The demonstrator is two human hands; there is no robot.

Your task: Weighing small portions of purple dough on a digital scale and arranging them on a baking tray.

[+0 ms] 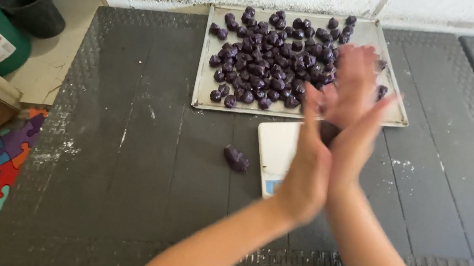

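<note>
You are pressing your left hand [310,161] and right hand [354,115] together around a purple dough piece [328,131]; many balls are filling the tray [205,86], one lump [236,158] waiting.

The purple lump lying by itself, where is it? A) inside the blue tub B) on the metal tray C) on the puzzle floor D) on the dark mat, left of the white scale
D: the lone purple lump lies on the dark mat, just left of the white scale and below the metal tray.
</note>
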